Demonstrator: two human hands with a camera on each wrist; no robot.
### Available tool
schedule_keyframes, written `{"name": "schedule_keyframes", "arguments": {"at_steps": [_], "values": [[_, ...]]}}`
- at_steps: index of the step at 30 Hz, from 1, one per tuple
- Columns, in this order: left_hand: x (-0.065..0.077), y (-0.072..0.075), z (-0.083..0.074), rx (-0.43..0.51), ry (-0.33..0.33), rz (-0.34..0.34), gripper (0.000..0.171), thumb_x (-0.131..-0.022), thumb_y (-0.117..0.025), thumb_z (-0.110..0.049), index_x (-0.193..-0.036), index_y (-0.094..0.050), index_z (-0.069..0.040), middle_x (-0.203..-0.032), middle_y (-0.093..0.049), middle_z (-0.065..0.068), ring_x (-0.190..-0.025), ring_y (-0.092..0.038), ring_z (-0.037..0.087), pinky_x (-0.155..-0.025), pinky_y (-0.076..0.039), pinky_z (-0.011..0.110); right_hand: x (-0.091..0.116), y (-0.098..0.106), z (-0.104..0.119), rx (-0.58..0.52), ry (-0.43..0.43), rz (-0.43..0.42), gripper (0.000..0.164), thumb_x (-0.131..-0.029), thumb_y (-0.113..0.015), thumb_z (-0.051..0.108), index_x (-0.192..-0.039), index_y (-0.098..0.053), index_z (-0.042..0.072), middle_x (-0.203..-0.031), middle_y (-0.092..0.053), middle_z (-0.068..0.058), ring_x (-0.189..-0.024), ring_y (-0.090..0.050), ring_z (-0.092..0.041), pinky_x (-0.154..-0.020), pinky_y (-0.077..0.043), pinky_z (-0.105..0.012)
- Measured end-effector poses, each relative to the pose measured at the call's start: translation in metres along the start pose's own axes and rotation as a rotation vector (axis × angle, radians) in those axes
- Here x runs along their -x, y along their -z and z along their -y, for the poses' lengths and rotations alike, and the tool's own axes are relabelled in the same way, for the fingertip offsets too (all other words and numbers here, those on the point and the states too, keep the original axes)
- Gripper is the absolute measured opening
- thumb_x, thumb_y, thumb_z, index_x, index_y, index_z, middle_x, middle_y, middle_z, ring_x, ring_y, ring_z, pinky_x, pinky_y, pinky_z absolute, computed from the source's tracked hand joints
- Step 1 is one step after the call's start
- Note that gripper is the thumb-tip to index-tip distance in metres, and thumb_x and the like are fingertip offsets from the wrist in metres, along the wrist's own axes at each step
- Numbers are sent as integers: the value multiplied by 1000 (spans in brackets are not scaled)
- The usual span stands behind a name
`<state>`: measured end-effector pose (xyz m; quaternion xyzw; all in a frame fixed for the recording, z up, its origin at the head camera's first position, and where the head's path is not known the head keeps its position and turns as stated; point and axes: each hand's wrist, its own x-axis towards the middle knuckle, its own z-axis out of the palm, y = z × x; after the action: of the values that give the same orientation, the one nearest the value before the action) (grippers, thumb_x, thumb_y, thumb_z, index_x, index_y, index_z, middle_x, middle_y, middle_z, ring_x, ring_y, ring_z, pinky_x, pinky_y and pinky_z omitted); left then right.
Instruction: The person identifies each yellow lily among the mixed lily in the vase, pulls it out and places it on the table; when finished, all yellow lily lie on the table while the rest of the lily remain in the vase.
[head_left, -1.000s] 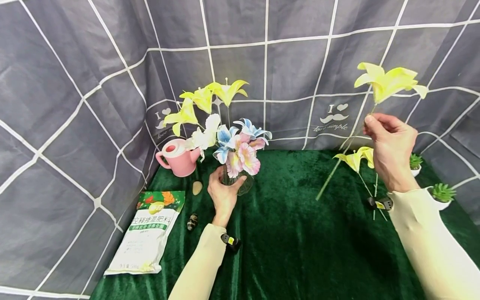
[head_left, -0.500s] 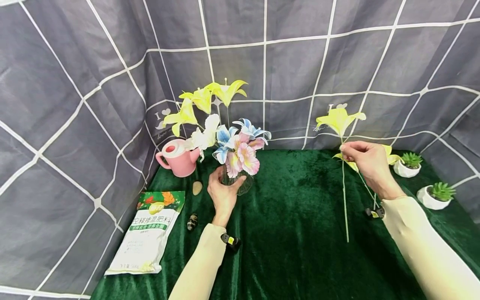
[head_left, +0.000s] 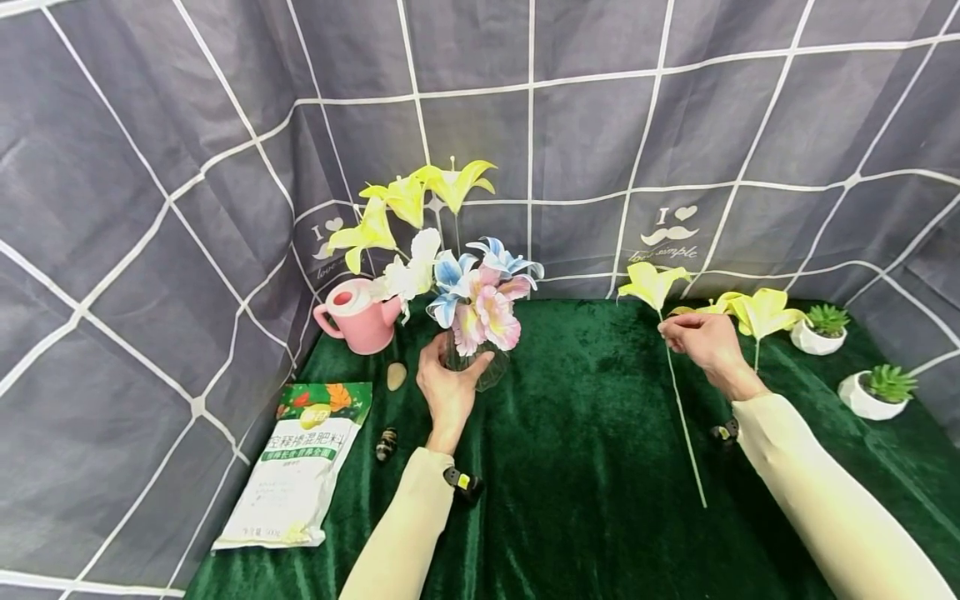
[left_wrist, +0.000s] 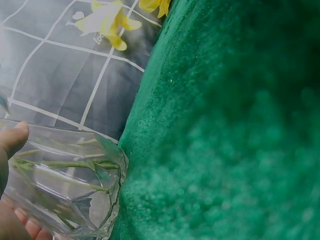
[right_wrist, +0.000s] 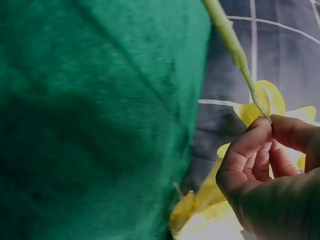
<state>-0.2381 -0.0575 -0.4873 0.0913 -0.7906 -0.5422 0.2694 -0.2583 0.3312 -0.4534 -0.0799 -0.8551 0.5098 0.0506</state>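
Observation:
My left hand (head_left: 447, 393) grips the clear glass vase (left_wrist: 82, 150) near the back of the table, thumb on one side. Out of the vase rise yellow lilies (head_left: 403, 200), white blossoms (head_left: 408, 275), blue lilies (head_left: 453, 279) and pink blossoms (head_left: 495, 315). Green stems (left_wrist: 65, 164) show through the glass in the left wrist view. Over on the right, my right hand (head_left: 708, 348) pinches a single yellow lily (head_left: 651, 285) between thumb and fingertips, just below the bloom. Its long stem (head_left: 684, 417) slants down toward me. Beyond that hand are more yellow lilies (head_left: 765, 314).
A pink watering can (head_left: 363, 321) stands left of the vase. Nearer lie a pale stone (head_left: 396, 377), a dark striped stone (head_left: 386, 444) and a fertilizer bag (head_left: 292, 475). Two white-potted succulents (head_left: 873, 396) stand at the right. Grey checked cloth (head_left: 577, 142) hangs behind the green tabletop (head_left: 577, 467).
My right hand has lowered and moved left with the yellow lily, whose stem end now points toward me. The left hand and vase have stayed put.

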Motion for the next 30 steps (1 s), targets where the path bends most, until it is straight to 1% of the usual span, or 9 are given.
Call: {"name": "schedule_keyframes", "arguments": {"at_steps": [7, 13, 19, 25, 30], "values": [[0, 0, -1, -11, 0, -1, 70, -66, -95, -37, -127, -65, -21, -123, -65, 5, -113, -62, 30, -99, -51, 47, -1, -5, -15, -5, -68, 41, 33, -96, -67, 22, -111, -69, -8, -63, -61, 22, -63, -58, 5, -62, -51, -14], [-1, 0, 0, -5, 0, 5, 70, -66, -95, -37, -127, -65, -21, -124, -65, 4, -113, -62, 30, -99, -50, 48, -4, -5, -23, 11, -107, 53, 35, -96, -66, 22, -114, -69, -8, -63, -63, 23, -63, -60, 6, -63, -52, -13], [-1, 0, 1, -19, 4, 9, 73, -65, -94, -45, -128, -65, -21, -125, -65, 3, -113, -62, 28, -99, -51, 45, -6, -6, -31, -19, -142, 93, 40, -96, -66, 22, -120, -65, -9, -66, -65, 23, -65, -63, 7, -64, -55, -14], [-2, 0, 1, -10, -8, -2, 72, -65, -95, -36, -128, -65, -18, -124, -65, 6, -113, -62, 30, -99, -51, 46, -7, -6, -32, -38, -137, 100, 41, -97, -65, 24, -121, -64, -9, -68, -65, 23, -66, -63, 7, -65, -56, -14], [-1, 0, 1, -5, -3, -4, 72, -65, -95, -35, -128, -65, -18, -124, -65, 5, -114, -63, 31, -99, -51, 46, -4, -2, -28, -12, -149, 71, 43, -96, -67, 29, -120, -66, -6, -66, -66, 22, -64, -64, 6, -64, -55, -14]]}}
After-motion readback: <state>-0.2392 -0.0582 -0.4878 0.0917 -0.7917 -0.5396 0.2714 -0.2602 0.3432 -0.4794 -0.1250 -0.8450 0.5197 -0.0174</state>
